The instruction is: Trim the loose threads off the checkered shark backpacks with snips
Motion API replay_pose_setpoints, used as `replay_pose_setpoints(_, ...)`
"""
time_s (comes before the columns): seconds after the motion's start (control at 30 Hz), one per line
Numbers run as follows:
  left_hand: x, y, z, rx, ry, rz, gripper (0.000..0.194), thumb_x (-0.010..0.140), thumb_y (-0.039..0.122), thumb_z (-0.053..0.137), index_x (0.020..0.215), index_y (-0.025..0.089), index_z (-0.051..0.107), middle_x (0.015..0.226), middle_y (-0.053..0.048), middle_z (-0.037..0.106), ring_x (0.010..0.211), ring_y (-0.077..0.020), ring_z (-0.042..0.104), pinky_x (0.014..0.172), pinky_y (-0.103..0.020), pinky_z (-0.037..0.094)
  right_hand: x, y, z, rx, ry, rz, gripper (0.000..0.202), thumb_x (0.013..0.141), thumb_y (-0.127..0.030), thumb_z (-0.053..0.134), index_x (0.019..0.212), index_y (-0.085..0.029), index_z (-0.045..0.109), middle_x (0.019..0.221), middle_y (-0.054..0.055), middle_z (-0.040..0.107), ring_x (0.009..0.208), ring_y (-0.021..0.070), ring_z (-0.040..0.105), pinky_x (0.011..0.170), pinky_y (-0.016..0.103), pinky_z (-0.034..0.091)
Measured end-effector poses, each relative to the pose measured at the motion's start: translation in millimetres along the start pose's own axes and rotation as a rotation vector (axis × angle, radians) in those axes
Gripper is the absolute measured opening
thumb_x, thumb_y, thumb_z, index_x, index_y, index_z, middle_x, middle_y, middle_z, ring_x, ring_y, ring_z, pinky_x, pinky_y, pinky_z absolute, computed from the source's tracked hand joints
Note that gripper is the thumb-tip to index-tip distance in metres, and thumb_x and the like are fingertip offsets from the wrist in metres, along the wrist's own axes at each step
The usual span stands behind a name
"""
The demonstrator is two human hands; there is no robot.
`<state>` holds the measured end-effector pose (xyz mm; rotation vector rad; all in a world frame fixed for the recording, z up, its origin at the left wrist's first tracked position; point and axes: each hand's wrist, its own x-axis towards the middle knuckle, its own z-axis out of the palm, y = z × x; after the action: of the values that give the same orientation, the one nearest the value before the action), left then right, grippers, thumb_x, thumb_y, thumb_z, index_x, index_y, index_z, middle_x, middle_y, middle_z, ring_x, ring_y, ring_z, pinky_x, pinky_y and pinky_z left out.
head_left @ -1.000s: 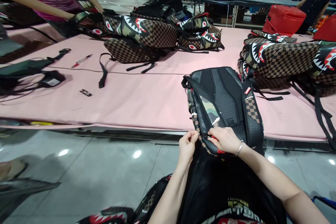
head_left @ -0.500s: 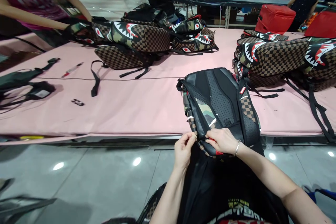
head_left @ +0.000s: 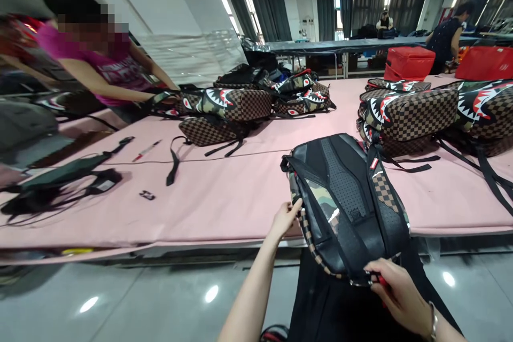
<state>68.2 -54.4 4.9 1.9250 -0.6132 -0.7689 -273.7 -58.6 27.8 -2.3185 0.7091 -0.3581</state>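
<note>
A black backpack [head_left: 352, 192] with brown checkered and camouflage trim lies back panel up over the table's near edge, its bottom end towards me. On its left side, my left hand [head_left: 286, 219] pinches the checkered edge between thumb and fingers. At the bottom edge, by the lower end of a shoulder strap [head_left: 340, 235], my right hand [head_left: 396, 291] is closed around a small red-handled tool [head_left: 382, 280]. Most of that tool is hidden in the palm. A bit of shiny metal shows at the bag's edge just left of the fingers.
Checkered shark-face backpacks [head_left: 425, 112] are stacked at right, more [head_left: 248, 104] at back left. On the pink table [head_left: 224, 197] lie a red-and-white pen-like item [head_left: 146, 150], a small dark item [head_left: 147, 195] and dark straps [head_left: 100, 181]. A co-worker [head_left: 120, 72] handles a bag at left.
My right hand has moved right along the bag's bottom edge. My left hand still pinches the left side, slightly higher on it. The camera view has tilted up.
</note>
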Motion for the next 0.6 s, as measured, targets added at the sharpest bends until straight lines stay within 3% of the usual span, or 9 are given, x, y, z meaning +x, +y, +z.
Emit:
replay_pose_setpoints(0.1, 10.5, -0.5, 5.6, 0.095, -0.137, -0.107, 0.054, 0.055, 0.066, 0.058, 0.061, 0.012, 0.053, 0.044, -0.005, 0.051, 0.040, -0.0154, 0.048, 0.039, -0.024, 0.034, -13.3, 15.4, 13.5, 0.067, 0.053, 0.014, 0.026, 0.083, -0.030, 0.036, 0.107, -0.030, 0.047, 0.102, 0.001, 0.055, 0.097, 0.0040, 0.053, 0.081, 0.013, 0.045)
replay_pose_setpoints(0.23, 10.7, -2.9, 5.5, 0.089, -0.252, -0.196, 0.057, 0.057, 0.071, 0.053, 0.053, 0.014, 0.049, 0.039, -0.004, 0.046, 0.033, -0.0148, 0.043, 0.035, -0.025, 0.031, -20.0, 25.7, 24.5, 0.164, 0.041, 0.069, 0.021, 0.083, -0.032, 0.035, 0.097, -0.029, 0.050, 0.098, 0.002, 0.054, 0.093, 0.0047, 0.054, 0.081, 0.014, 0.047)
replay_pose_setpoints(0.3, 9.4, -6.9, 6.7, 0.031, -0.255, -0.165, 0.057, 0.058, 0.071, 0.051, 0.051, 0.014, 0.048, 0.039, -0.003, 0.046, 0.032, -0.0142, 0.042, 0.034, -0.024, 0.029, -20.1, 25.6, 25.2, 0.204, 0.040, 0.108, 0.021, 0.083, -0.035, 0.034, 0.092, -0.027, 0.051, 0.094, 0.003, 0.055, 0.091, 0.0057, 0.054, 0.081, 0.015, 0.047)
replay_pose_setpoints(0.4, 4.1, -18.6, 10.3, -0.045, -0.144, -0.056, 0.054, 0.059, 0.068, 0.053, 0.051, 0.015, 0.048, 0.040, -0.002, 0.046, 0.035, -0.0136, 0.042, 0.036, -0.024, 0.030, -19.1, 23.9, 24.7, 0.289, 0.037, 0.129, 0.024, 0.082, -0.038, 0.034, 0.090, -0.024, 0.052, 0.092, 0.004, 0.055, 0.091, 0.0070, 0.054, 0.083, 0.017, 0.046)
replay_pose_setpoints(0.47, -3.7, -30.5, 11.7, -0.078, -0.049, 0.000, 0.052, 0.060, 0.066, 0.053, 0.059, 0.013, 0.054, 0.052, -0.004, 0.055, 0.048, -0.0151, 0.051, 0.045, -0.024, 0.038, -18.4, 24.3, 26.2, 0.401, 0.023, 0.167, 0.027, 0.082, -0.040, 0.034, 0.092, -0.022, 0.052, 0.093, 0.005, 0.055, 0.091, 0.0077, 0.054, 0.083, 0.018, 0.045)
replay_pose_setpoints(0.6, -31.7, -53.3, 10.3, -0.346, 0.226, 0.014, 0.052, 0.061, 0.058, 0.057, 0.082, 0.011, 0.063, 0.080, -0.007, 0.064, 0.075, -0.0184, 0.057, 0.066, -0.027, 0.045, -13.8, 28.9, 28.0, 0.826, 0.103, 0.289, 0.032, 0.084, -0.042, 0.031, 0.093, -0.016, 0.048, 0.086, 0.006, 0.053, 0.083, 0.0074, 0.055, 0.082, 0.021, 0.047)
